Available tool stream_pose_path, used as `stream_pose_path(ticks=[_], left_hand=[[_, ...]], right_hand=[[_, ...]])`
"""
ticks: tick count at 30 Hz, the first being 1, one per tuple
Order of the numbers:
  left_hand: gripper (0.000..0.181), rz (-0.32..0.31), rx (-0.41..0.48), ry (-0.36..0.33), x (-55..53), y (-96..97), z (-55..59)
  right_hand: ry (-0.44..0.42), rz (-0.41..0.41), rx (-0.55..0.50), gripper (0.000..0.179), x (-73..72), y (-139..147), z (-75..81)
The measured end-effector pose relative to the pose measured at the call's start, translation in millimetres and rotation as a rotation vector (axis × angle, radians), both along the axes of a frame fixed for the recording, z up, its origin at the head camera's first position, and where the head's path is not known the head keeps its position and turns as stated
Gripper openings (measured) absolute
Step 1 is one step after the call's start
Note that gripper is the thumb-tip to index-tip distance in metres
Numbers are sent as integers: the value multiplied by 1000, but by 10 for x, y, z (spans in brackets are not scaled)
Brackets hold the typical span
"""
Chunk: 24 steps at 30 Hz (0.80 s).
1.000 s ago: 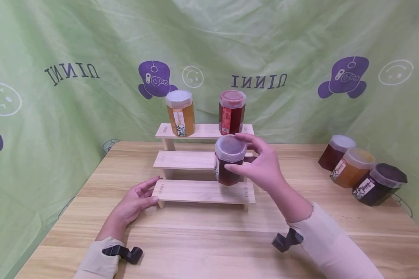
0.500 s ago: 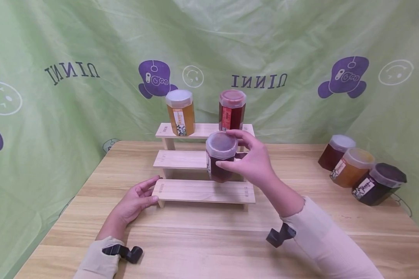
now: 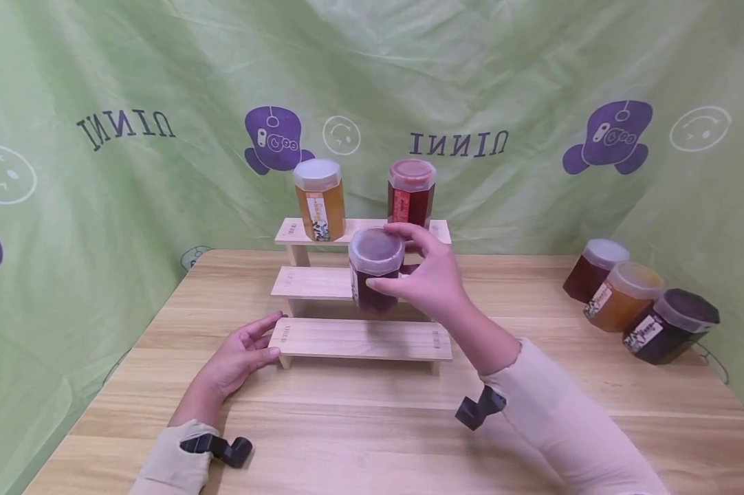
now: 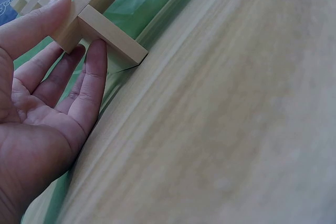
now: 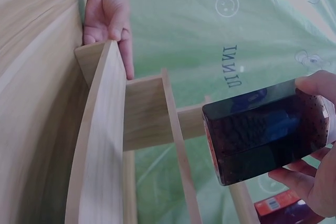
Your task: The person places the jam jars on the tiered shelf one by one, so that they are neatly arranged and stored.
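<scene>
In the head view my right hand (image 3: pixel 424 275) grips a dark red jar (image 3: pixel 375 289) with a translucent lid, thumb in front and fingers around the far side. The jar hangs in the air over the three-step wooden stand (image 3: pixel 359 340), overlapping the middle step. The right wrist view shows the held jar (image 5: pixel 265 132) from below, its base clear of the steps. My left hand (image 3: pixel 238 357) holds the left end of the lowest step. In the left wrist view its thumb (image 4: pixel 52 11) lies on the board, with fingers beneath and beside the leg.
An amber jar (image 3: pixel 322 213) and a red jar (image 3: pixel 411 196) stand on the top step. At the table's right stand a dark red jar (image 3: pixel 585 278), an amber jar (image 3: pixel 616 309) and a near-black jar (image 3: pixel 657 340). A green printed cloth (image 3: pixel 372 75) hangs behind the wooden table (image 3: pixel 322 426).
My right hand has carried the dark red jar leftward and slightly up across the stand. The left hand stays at the lowest step's end.
</scene>
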<state>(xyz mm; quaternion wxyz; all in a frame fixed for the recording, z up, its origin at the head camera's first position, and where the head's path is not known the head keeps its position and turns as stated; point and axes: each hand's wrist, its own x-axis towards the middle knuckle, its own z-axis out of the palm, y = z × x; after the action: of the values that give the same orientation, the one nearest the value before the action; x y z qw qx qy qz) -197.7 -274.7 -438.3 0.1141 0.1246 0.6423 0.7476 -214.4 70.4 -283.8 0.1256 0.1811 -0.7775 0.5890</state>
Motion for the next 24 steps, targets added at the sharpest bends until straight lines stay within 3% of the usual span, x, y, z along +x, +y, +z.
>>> stream_pose_path(ticks=[12,24], left_hand=[[79,-8,-2,-6,-2,-5,-3],[79,-3,-5,-12,-7,-9,3]], right_hand=[[-9,35,10,73,-106,-265,-3],[-5,37,83,73,-213,-505,-1]])
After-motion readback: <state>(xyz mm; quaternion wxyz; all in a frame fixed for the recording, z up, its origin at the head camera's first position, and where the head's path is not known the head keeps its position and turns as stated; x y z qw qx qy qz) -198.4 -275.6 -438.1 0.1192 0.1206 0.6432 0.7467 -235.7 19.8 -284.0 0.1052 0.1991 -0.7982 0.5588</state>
